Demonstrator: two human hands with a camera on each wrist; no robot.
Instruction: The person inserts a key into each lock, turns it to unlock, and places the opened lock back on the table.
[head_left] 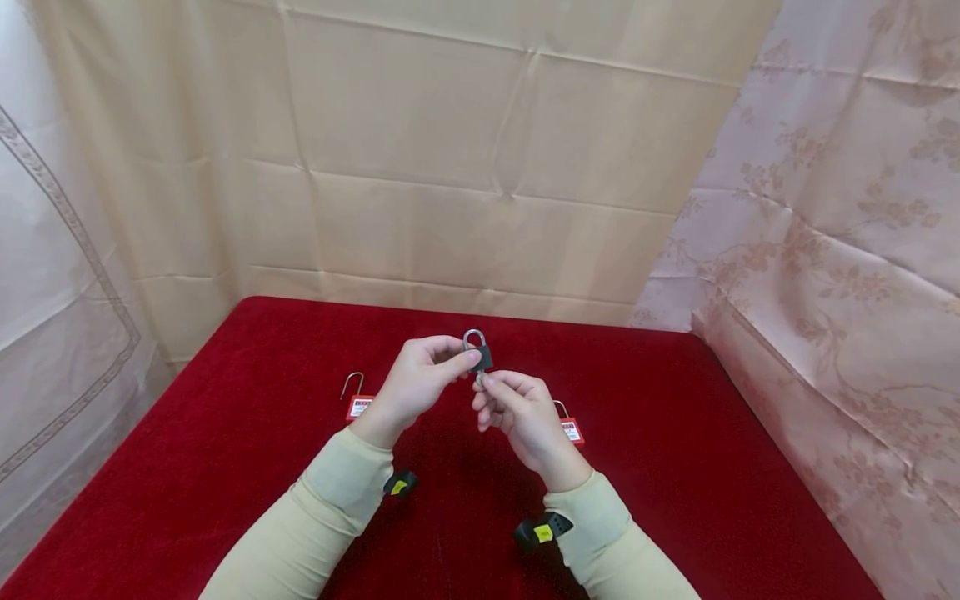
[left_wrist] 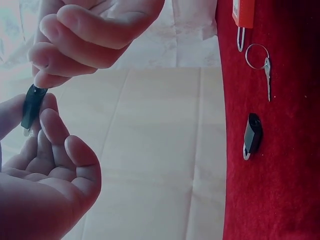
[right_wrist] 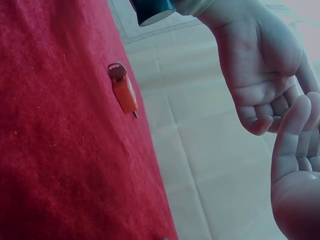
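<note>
Where the hands meet: a black padlock (head_left: 486, 357) is up above the red-covered table (head_left: 675, 467), nearer the left hand (head_left: 412, 379).
Left hand: thumb and fingers pinch the lock's body from its left side.
Right hand (head_left: 528, 421): thumb and forefinger pinch a small silvery piece, probably a key (head_left: 480, 378), at the lock's base; the other fingers curl loosely.
Lock's long axis: silver shackle (head_left: 474, 332) up, leaning slightly left; a turn would likely depend on key and base lining up.
Red padlocks: one (head_left: 360, 406) beside the left wrist, another (head_left: 573, 430) behind the right.
Widest room: rightward, toward the table's right edge.
</note>
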